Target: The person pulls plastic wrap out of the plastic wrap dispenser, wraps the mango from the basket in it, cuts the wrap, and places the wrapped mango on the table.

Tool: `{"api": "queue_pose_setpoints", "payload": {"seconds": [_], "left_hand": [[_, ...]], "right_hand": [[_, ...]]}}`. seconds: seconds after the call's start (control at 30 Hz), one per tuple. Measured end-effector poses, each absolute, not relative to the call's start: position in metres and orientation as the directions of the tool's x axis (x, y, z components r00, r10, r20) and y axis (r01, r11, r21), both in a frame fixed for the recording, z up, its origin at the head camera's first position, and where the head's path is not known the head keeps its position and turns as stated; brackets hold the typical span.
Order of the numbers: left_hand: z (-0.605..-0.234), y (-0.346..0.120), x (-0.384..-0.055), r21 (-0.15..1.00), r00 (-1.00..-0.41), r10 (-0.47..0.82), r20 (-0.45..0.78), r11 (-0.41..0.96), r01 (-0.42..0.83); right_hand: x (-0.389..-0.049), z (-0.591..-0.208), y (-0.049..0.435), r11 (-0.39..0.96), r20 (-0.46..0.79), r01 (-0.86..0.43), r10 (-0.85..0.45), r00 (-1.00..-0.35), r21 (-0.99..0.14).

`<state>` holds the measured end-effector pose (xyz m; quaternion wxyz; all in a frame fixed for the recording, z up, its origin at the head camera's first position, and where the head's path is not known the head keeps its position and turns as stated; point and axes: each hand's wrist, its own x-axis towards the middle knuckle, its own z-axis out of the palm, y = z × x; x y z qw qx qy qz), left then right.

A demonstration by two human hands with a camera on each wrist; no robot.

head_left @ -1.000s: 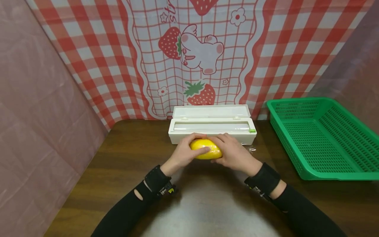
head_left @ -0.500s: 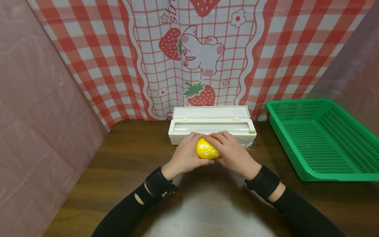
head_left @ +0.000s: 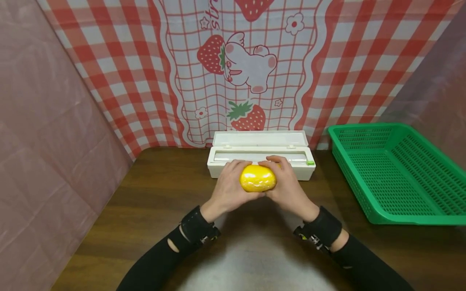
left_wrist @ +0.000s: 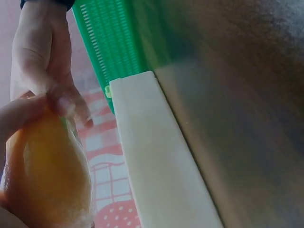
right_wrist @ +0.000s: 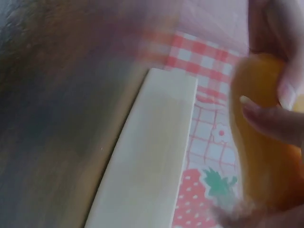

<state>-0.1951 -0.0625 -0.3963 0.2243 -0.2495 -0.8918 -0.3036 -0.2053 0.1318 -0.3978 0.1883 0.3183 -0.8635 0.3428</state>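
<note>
Between both hands is a smooth, oval yellow fruit, glossy with clear cling film and held above the table. My left hand grips its left side, fingers over the far side and thumb below. On the opposite side my right hand grips it, with one finger lifted off a little. The left wrist view shows the fruit large, with crinkled film along its edge. In the right wrist view, fingers of both hands touch the fruit. Just behind stands a white cling film dispenser, its lid up.
A green slide cutter sits at the dispenser's right end. To the right, a green plastic basket stands on the brown wooden table. A red-and-white strawberry cloth hangs behind, and pink cloth hangs at the left.
The fruit has been turned in the hands, from lying lengthwise to more end-on. Loose film that stuck out beside the right hand no longer shows. The right hand has shifted its fingers.
</note>
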Motion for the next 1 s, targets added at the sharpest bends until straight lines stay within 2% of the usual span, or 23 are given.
{"api": "queue_pose_setpoints", "payload": {"seconds": [0.13,0.23,0.3,0.37,0.47,0.53,0.67,0.83,1.0], "left_hand": [[-0.399,-0.065,-0.195,0.433,-0.781,0.305,0.545,0.696,0.573],[-0.401,-0.065,-0.194,0.432,-0.778,0.299,0.552,0.696,0.574],[-0.4,-0.064,-0.194,0.429,-0.771,0.292,0.566,0.694,0.578],[-0.4,-0.062,-0.194,0.427,-0.764,0.281,0.581,0.694,0.58],[-0.396,-0.058,-0.194,0.423,-0.745,0.267,0.611,0.685,0.593],[-0.394,-0.056,-0.194,0.415,-0.731,0.265,0.628,0.68,0.604],[-0.391,-0.053,-0.194,0.392,-0.709,0.269,0.652,0.681,0.619],[-0.393,-0.05,-0.192,0.381,-0.703,0.266,0.659,0.688,0.618],[-0.395,-0.05,-0.193,0.377,-0.7,0.276,0.659,0.684,0.624]], "right_hand": [[-0.209,-0.394,0.144,0.419,0.427,-0.669,-0.536,-0.728,-0.614],[-0.211,-0.391,0.151,0.233,0.381,-0.6,-0.589,-0.713,-0.765],[-0.21,-0.388,0.152,0.075,0.382,-0.509,-0.57,-0.728,-0.857],[-0.208,-0.386,0.149,-0.082,0.39,-0.407,-0.505,-0.77,-0.91],[-0.204,-0.38,0.138,-0.237,0.366,-0.301,-0.314,-0.876,-0.924],[-0.203,-0.376,0.13,-0.286,0.327,-0.27,-0.178,-0.928,-0.92],[-0.203,-0.371,0.119,-0.344,0.244,-0.234,0.017,-0.97,-0.909],[-0.207,-0.373,0.111,-0.42,0.143,-0.175,0.108,-0.984,-0.891],[-0.213,-0.377,0.111,-0.54,0.063,-0.09,0.067,-0.996,-0.837]]}}
